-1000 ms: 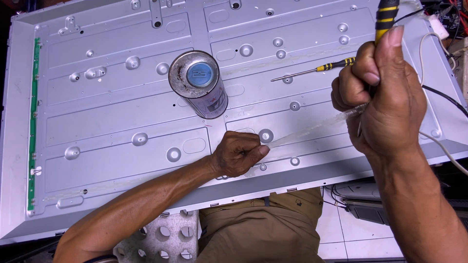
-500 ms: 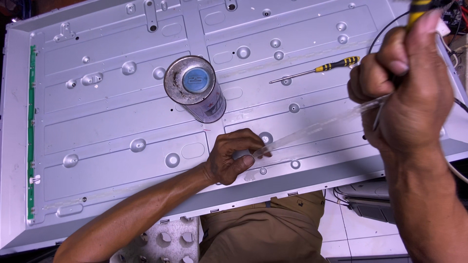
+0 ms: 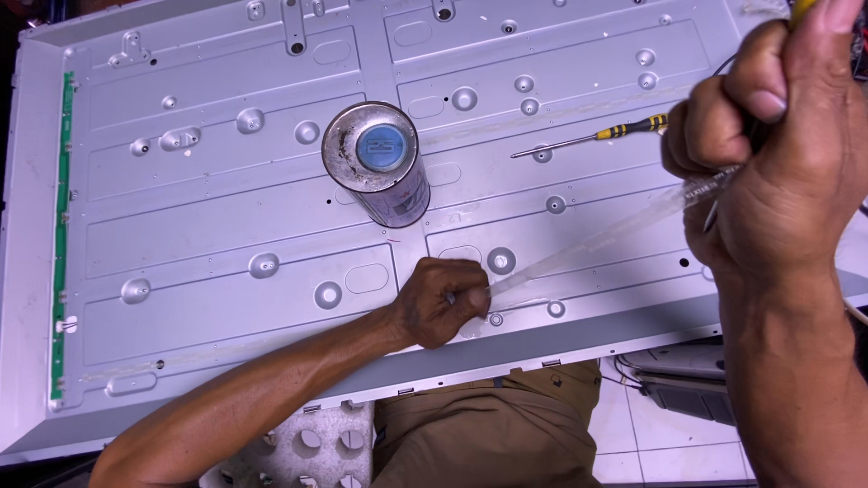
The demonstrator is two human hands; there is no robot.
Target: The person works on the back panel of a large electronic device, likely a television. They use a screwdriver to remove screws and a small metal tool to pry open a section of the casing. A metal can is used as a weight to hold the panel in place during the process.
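The left hand (image 3: 445, 301) rests on the grey metal panel (image 3: 226, 235), fingers curled shut and pinching one end of a clear strip of tape (image 3: 597, 244) against the panel. From those fingertips the tape runs taut, up and to the right, to the right hand (image 3: 778, 154), which is raised close to the camera. The right hand's fingers are closed tight around the tape's other end; a yellow-handled tool also shows at the top of that fist, though its grip is hard to make out. Just left of the right hand's knuckles, a small screwdriver (image 3: 588, 138) with a yellow and black handle lies on the panel. Above the left hand stands a round can (image 3: 378, 163) with a blue cap. Far left of it, a green strip (image 3: 61, 235) lines the panel's edge.
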